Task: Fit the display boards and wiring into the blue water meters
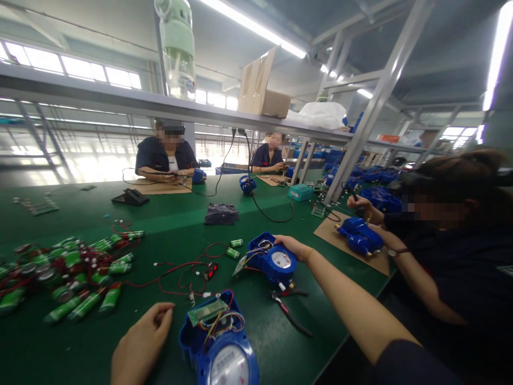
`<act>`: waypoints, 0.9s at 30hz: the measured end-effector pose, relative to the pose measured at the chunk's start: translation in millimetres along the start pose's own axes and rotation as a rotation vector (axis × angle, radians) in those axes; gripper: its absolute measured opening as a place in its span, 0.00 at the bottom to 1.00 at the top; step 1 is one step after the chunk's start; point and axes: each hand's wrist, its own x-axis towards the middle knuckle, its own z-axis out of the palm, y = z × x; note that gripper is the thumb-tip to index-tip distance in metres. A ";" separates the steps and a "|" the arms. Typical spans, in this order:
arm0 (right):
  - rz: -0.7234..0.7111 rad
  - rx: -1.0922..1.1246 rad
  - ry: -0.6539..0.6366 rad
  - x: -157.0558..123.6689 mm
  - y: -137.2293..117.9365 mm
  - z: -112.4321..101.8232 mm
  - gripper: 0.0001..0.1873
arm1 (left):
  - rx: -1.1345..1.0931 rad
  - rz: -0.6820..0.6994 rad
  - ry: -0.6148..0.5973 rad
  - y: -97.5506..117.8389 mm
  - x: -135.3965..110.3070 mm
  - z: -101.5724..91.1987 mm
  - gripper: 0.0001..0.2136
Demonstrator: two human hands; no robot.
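My right hand (294,248) grips the far edge of a blue water meter (269,262) with a round dial; its housing is uncovered, showing wires and a small circuit board (239,266). My left hand (142,342) rests low at the left, fingers curled in, with nothing visible in it. Right beside it, a second blue water meter (218,339) lies with its compartment uncovered, a green circuit board (207,312) and coloured wires inside. Cutting pliers (289,313) lie on the table below the held meter. A small module with a red display (210,271) sits left of that meter.
Many green batteries with red wires (76,272) are heaped at the left. Two loose batteries (233,252) lie near the held meter. A black packet (221,213) and a teal box (300,192) sit farther back. At right, a co-worker handles a blue meter (359,235) on cardboard.
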 end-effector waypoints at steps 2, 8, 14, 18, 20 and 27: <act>-0.017 -0.061 0.035 -5.2 -0.3 1.0 0.10 | -0.007 0.011 0.011 -0.9 0.3 0.7 0.17; -0.236 -0.318 0.201 -24.8 -20.4 0.7 0.08 | -0.029 0.043 0.071 -1.1 -1.1 2.0 0.15; -0.667 -0.609 0.246 -62.7 -57.7 51.4 0.18 | -0.026 0.034 0.057 -0.4 -1.1 1.8 0.15; -0.973 -1.374 -0.104 -72.2 -49.6 105.1 0.23 | -0.031 0.046 0.076 -1.1 -1.1 2.0 0.16; -0.935 -1.572 -0.165 -64.8 -36.4 121.1 0.20 | -0.032 0.049 0.084 -0.8 -2.0 1.6 0.16; -0.867 -1.413 -0.020 -39.9 -25.1 120.0 0.06 | -0.079 0.074 0.061 -0.5 -2.8 1.0 0.14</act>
